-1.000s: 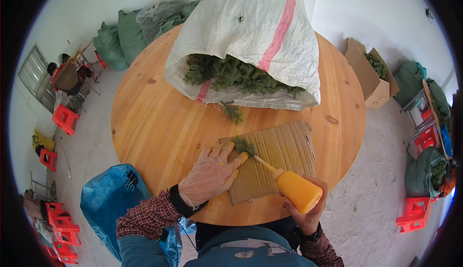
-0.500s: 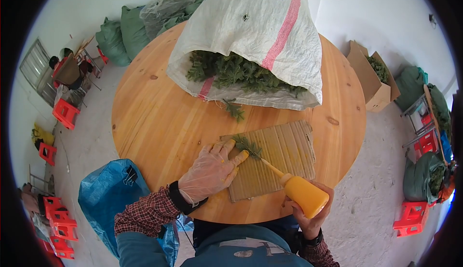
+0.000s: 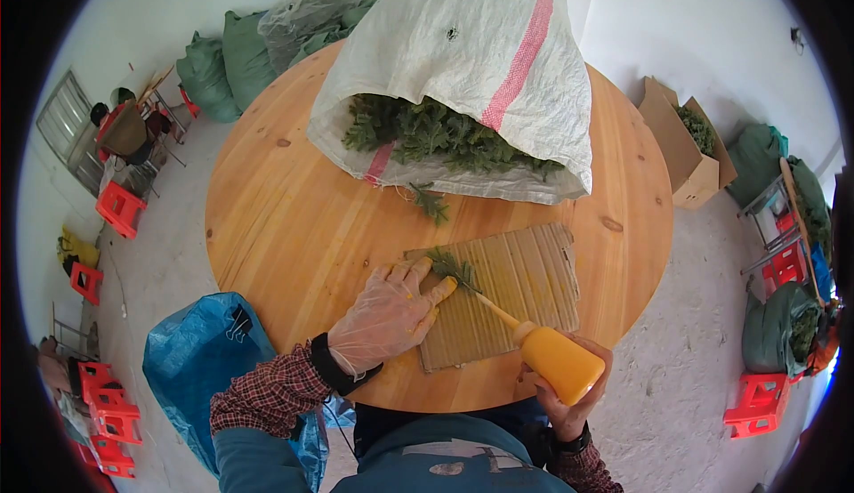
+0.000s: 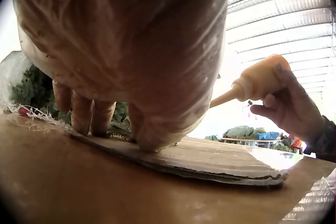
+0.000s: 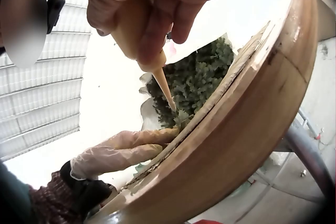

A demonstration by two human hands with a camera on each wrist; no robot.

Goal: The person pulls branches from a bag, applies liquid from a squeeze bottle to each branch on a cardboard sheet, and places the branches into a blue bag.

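A small green conifer sprig (image 3: 455,268) lies at the left part of a ridged cardboard piece (image 3: 525,270). My left hand (image 3: 382,319), in a clear plastic glove with yellow-stained fingertips, holds the sprig down between thumb and forefinger. My bare right hand (image 3: 569,395) grips a squeeze bottle (image 3: 560,364) of orange-yellow liquid, tilted with its long nozzle toward the left. The nozzle tip is right at the sprig's near end. In the right wrist view the same nozzle (image 5: 165,90) points down at the sprig beside the gloved fingers (image 5: 142,139).
A white woven sack (image 3: 445,66) with a red stripe lies at the table's back, greenery (image 3: 436,133) filling its mouth. One loose sprig (image 3: 431,202) lies before it. A blue bag (image 3: 200,351) hangs at the left table edge. Red stools (image 3: 120,208) and a carton (image 3: 689,150) stand beyond.
The bottle has shifted slightly right and toward me, its nozzle tip moving along the sprig's near end, then back a little left. The left hand stays in place on the sprig.
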